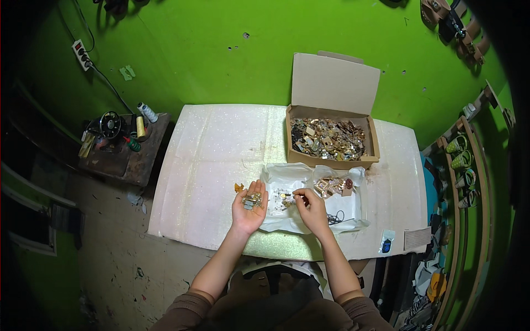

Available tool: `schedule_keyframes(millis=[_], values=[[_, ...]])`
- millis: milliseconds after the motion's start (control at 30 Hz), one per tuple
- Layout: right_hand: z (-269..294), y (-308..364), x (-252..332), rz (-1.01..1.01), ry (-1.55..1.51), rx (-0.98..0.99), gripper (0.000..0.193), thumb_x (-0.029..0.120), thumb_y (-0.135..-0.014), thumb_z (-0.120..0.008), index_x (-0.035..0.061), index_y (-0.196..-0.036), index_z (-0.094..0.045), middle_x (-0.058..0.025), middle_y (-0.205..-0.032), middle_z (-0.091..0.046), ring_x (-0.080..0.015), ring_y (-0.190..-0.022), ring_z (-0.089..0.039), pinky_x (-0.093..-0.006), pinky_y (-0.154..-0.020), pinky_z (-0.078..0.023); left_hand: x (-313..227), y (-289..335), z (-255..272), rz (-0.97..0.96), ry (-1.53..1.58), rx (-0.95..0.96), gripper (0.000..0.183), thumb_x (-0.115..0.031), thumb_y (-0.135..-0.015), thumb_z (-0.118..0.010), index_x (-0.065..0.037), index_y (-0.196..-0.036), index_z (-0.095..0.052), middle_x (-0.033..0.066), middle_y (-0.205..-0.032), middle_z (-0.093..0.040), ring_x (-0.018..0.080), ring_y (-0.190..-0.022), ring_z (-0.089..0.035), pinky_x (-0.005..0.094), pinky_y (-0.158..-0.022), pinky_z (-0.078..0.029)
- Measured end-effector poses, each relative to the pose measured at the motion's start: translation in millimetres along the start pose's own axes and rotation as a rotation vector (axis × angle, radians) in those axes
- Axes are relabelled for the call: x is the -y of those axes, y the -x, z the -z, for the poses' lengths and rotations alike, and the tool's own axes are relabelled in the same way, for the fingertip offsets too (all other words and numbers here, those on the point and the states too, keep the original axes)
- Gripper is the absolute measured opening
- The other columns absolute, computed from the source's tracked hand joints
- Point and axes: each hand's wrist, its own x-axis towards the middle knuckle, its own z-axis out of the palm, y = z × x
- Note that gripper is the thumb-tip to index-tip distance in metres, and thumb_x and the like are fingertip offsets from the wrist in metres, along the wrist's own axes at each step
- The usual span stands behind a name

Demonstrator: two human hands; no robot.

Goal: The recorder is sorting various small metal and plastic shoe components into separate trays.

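Note:
My left hand (250, 215) is turned palm up, with a small pile of shiny metallic pieces (252, 201) lying in it, gold and silver in colour. It is at the left edge of a shallow tray lined with white paper (270, 179). Over the tray's middle, my right hand (312, 209) has its fingertips pinched together; what they hold, if anything, is too small to make out. Small gold and clear bits (285, 202) lie on the paper between the hands. Larger brownish-gold ornaments (330, 187) and a dark beaded strand (335, 217) fill the tray's right part.
Behind the tray, an open cardboard box (331, 164) is heaped with mixed ornaments. An orange-brown piece (238, 187) lies beside my left fingers. A small blue packet (386, 243) and a card (417, 239) lie at the front right. A side table (138, 160) with thread spools stands left.

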Motion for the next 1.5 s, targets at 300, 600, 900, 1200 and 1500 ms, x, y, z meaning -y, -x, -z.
schedule_keyframes(millis=[300, 600, 900, 1200, 1500], values=[[-32, -1, 28, 0.282, 0.202, 0.15, 0.016, 0.012, -0.076, -0.056, 0.0045, -0.09, -0.058, -0.011, -0.083, -0.056, -0.0276, -0.076, -0.056, -0.0348, -0.065, -0.046, 11, 7, 5, 0.05, -0.151, 0.01, 0.041, -0.016, -0.084, -0.035, -0.001, -0.122, -0.038, 0.0074, -0.124, -0.045, 0.0176, -0.113, -0.043, 0.0316, -0.096, -0.035], [-46, -8, 37, 0.393, 0.311, 0.163, 0.017, 0.014, -0.073, -0.058, 0.0059, -0.088, -0.058, -0.0097, -0.082, -0.054, -0.0274, -0.077, -0.055, -0.0356, -0.065, -0.045, 3, 11, 1, 0.049, -0.193, 0.028, 0.04, -0.014, -0.084, -0.034, 0.001, -0.12, -0.041, 0.0071, -0.122, -0.047, 0.0162, -0.113, -0.043, 0.0308, -0.098, -0.031], [-55, -4, 48, 0.494, 0.335, 0.204, 0.02, 0.014, -0.07, -0.061, 0.0069, -0.088, -0.058, -0.0089, -0.081, -0.055, -0.0256, -0.077, -0.055, -0.034, -0.066, -0.045, 3, 4, 1, 0.012, -0.22, 0.024, 0.04, -0.017, -0.085, -0.036, -0.002, -0.122, -0.041, 0.0046, -0.123, -0.046, 0.0154, -0.117, -0.038, 0.0297, -0.1, -0.028], [-54, -5, 42, 0.513, 0.354, 0.252, 0.018, 0.014, -0.068, -0.062, 0.0066, -0.084, -0.058, -0.0093, -0.081, -0.055, -0.0265, -0.074, -0.054, -0.0344, -0.065, -0.045, 7, 0, 5, -0.033, -0.301, -0.007, 0.039, -0.017, -0.084, -0.036, -0.003, -0.119, -0.043, 0.0061, -0.122, -0.046, 0.0185, -0.116, -0.039, 0.0342, -0.101, -0.028], [-36, -7, 29, 0.056, -0.083, 0.35, 0.017, 0.014, -0.075, -0.062, 0.0022, -0.085, -0.059, -0.0061, -0.078, -0.059, -0.0127, -0.068, -0.054, -0.0252, -0.063, -0.043, 7, 2, 0, -0.019, -0.19, -0.039, 0.036, -0.016, -0.084, -0.035, -0.002, -0.116, -0.044, 0.0077, -0.119, -0.048, 0.0193, -0.115, -0.042, 0.0345, -0.096, -0.033]])
